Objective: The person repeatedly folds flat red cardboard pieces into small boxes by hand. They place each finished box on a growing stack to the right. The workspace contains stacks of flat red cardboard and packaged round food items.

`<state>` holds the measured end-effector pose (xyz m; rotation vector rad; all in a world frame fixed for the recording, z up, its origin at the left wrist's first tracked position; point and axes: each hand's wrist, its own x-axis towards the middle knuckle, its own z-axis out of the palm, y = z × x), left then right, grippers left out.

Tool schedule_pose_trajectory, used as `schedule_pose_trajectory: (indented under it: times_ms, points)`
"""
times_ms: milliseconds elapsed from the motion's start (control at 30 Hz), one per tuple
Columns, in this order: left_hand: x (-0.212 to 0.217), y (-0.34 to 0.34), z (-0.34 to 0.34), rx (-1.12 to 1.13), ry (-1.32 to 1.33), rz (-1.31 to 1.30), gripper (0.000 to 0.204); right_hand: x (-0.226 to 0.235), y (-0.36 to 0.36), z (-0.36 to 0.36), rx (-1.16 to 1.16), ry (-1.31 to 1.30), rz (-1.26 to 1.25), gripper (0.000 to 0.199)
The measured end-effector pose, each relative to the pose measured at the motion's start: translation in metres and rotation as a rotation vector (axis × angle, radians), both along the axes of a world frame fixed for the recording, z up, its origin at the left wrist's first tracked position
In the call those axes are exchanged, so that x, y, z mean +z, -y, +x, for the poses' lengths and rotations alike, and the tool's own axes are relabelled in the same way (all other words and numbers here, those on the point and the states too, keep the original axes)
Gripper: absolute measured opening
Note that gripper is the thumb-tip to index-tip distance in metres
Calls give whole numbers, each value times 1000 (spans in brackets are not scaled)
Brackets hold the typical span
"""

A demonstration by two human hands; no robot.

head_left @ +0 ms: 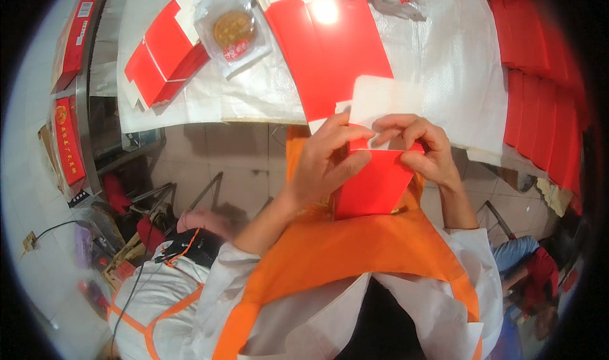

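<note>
The person holds a red carton box [374, 182] against the orange apron [330, 246], near the table edge. The left hand [330, 160] grips its side; the right hand [419, 147] pinches its white top flap [380, 100]. The flap-folding step seems underway; tucking the flap in likely demands steady thumbs.

Upper left: flat red cartons [163, 52] on white sheeting [444, 62]
Top centre: wrapped round cake [232, 30]
Right edge: stacked red boxes [539, 106]

Single head-worn fisheye view, looking steeply down, close over the hands [374, 154], table edge [254, 116] just beyond
</note>
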<state>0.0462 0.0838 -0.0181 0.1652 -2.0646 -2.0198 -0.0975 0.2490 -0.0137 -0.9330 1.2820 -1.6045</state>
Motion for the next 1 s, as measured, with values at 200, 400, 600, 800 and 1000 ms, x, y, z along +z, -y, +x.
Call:
schedule_pose_trajectory:
  times_ms: [200, 400, 600, 800, 1000]
  points:
    - [3, -9, 4, 193, -17, 76, 16, -13, 5, 35, -525, -384, -46, 12]
    - [0, -22, -1, 367, -86, 271, 28, -20, 8, 55, -531, 148, -112, 35]
    - [7, -9, -2, 219, -81, -225, 32, -12, 6, 47, -465, 144, -139, 34]
    - [16, -7, -9, 218, -87, -217, 26, 17, 12, 37, -468, -25, 7, 25]
    - [18, -6, -9, 189, 28, -86, 14, 20, 13, 32, -411, -36, 144, 9]
